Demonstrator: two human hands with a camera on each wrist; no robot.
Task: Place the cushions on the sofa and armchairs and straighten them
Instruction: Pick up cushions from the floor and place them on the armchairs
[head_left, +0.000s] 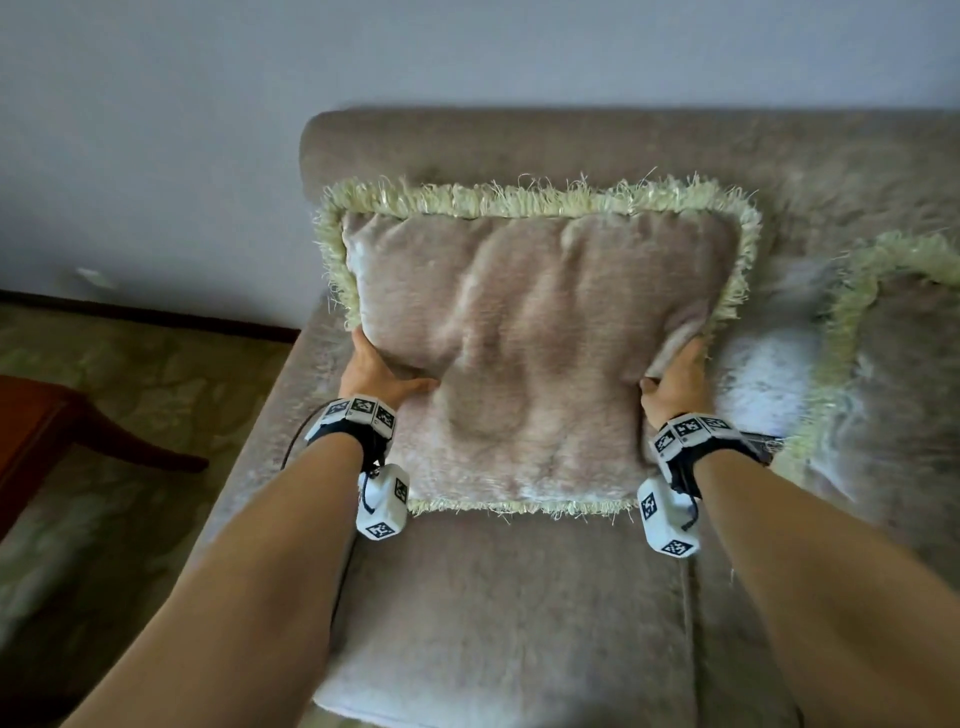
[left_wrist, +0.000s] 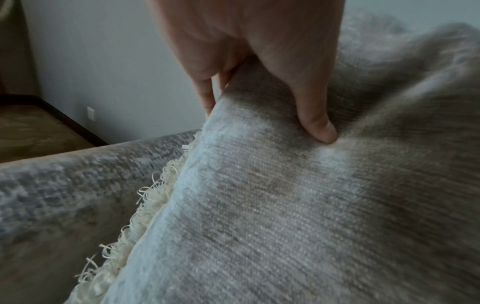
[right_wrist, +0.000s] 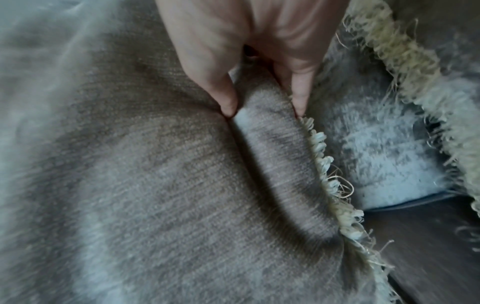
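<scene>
A beige plush cushion (head_left: 535, 343) with a pale yellow fringe leans against the backrest at the left end of the sofa (head_left: 519, 613). My left hand (head_left: 382, 371) grips its left edge, thumb on the front face and fingers behind. My right hand (head_left: 675, 382) pinches its right edge the same way. In the left wrist view the thumb presses into the cushion (left_wrist: 298, 195). In the right wrist view a fold of the cushion (right_wrist: 270, 144) sits between thumb and fingers. A second fringed cushion (head_left: 904, 364) lies on the seat to the right, partly cut off by the frame edge.
The sofa armrest (head_left: 270, 415) runs along the left. Beyond it lie a patterned carpet (head_left: 104, 519) and the curved leg of a dark wooden table (head_left: 93, 431). A plain wall (head_left: 156, 156) stands behind the sofa.
</scene>
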